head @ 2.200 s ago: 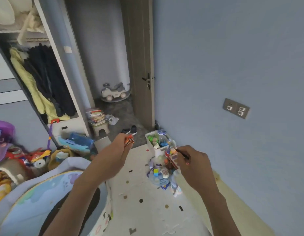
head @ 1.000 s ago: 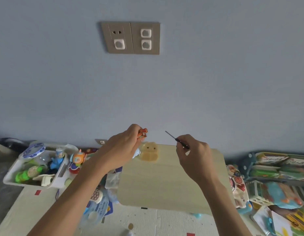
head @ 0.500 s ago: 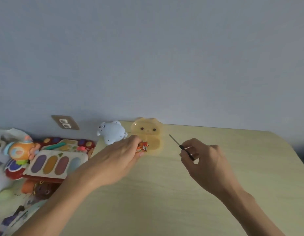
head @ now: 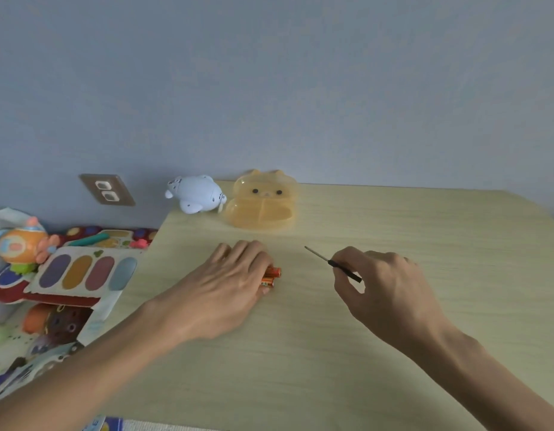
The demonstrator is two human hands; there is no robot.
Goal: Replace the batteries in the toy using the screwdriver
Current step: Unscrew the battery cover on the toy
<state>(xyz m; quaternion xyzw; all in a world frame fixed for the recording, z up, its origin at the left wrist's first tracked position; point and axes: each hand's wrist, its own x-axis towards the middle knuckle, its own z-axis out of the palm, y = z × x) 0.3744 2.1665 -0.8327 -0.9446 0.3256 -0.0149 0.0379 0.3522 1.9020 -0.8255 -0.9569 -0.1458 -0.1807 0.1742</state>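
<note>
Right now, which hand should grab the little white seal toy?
Probably the left hand. It is on the same side as the white seal toy and only needs to leave the orange batteries on the table. The right hand is farther and holds the screwdriver.

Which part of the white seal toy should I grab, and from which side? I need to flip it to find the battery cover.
Probably the white seal toy's rounded body, across its width, coming from above and the front. It lies low at the table's far edge by the wall, with the yellow bear container close on its right, so side access is tight.
</note>
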